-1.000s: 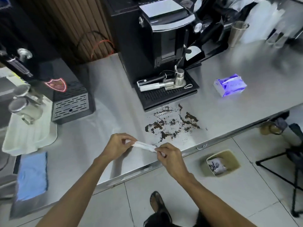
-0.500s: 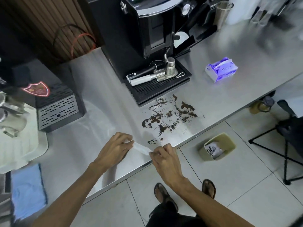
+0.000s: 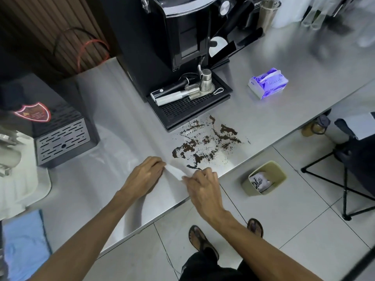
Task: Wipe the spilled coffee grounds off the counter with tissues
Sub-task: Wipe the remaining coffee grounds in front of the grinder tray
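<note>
My left hand (image 3: 144, 175) and right hand (image 3: 203, 185) each pinch an end of a folded tissue (image 3: 176, 171), low over the counter (image 3: 101, 179), just beside the grounds (image 3: 205, 145).

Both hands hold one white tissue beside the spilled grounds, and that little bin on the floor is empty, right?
Not empty: the head view shows crumpled, stained tissue inside the bin. The rest holds: left hand and right hand hold one white tissue beside the spilled coffee grounds.
</note>
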`<control>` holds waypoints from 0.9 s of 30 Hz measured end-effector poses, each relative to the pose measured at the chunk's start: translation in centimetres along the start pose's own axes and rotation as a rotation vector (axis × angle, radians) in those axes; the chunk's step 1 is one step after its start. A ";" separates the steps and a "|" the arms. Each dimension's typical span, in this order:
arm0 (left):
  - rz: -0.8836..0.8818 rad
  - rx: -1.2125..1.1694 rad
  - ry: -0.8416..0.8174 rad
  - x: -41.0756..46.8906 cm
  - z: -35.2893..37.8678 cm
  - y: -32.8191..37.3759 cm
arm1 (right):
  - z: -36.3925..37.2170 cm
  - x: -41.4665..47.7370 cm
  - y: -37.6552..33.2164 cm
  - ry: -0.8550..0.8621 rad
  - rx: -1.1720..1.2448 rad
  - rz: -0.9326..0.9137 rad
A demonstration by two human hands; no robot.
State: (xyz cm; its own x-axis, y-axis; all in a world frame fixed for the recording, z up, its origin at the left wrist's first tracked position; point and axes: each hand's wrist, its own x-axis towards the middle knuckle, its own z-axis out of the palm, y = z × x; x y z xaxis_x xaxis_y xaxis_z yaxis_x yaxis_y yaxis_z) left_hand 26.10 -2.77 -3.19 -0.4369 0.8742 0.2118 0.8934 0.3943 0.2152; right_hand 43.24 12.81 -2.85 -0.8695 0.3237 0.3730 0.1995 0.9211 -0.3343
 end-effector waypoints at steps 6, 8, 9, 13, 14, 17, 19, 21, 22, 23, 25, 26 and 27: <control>-0.016 0.069 -0.015 -0.6 0.1 -1.0 | 1.9 -1.0 -2.6 -0.079 -0.003 0.000; -0.005 0.080 0.009 1.2 0.5 -0.1 | 1.7 -0.5 -1.7 -0.074 -0.019 0.049; -0.002 0.075 0.008 2.2 0.8 0.2 | 1.6 -0.1 -1.1 -0.066 -0.035 0.076; 0.056 0.081 -0.021 5.4 1.8 0.7 | 1.3 1.1 1.0 -0.025 -0.077 0.163; 0.063 0.082 -0.020 5.5 1.7 0.6 | 1.3 1.2 0.9 -0.013 -0.075 0.156; 0.048 0.090 0.049 3.7 0.7 -0.8 | 1.6 1.2 -1.0 0.027 -0.042 0.096; 0.004 0.098 0.060 2.0 -0.2 -2.0 | 2.2 1.5 -2.8 0.015 -0.003 0.082; -0.003 0.138 0.045 1.2 -0.8 -3.0 | 3.4 1.8 -4.6 -0.019 0.005 0.089; 0.001 0.148 0.030 1.3 -0.9 -3.2 | 3.9 1.9 -5.1 -0.036 -0.002 0.094; 0.001 0.149 0.019 1.7 -1.0 -3.4 | 4.4 2.1 -5.4 -0.046 -0.009 0.100; 0.026 0.150 0.016 3.1 -0.7 -3.3 | 4.6 2.4 -5.3 -0.052 -0.022 0.118; 0.040 0.150 0.001 4.1 -0.4 -3.1 | 4.4 2.6 -4.9 -0.051 -0.032 0.134; 0.051 0.144 -0.020 5.1 0.1 -2.8 | 4.1 2.8 -4.3 -0.048 -0.045 0.152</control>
State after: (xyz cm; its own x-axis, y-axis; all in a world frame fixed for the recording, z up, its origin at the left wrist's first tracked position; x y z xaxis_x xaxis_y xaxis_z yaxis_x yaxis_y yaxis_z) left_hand 21.38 0.62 -2.77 -0.3893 0.8991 0.2000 0.9209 0.3842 0.0657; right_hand 38.11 8.82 -3.92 -0.8482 0.4507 0.2784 0.3497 0.8711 -0.3447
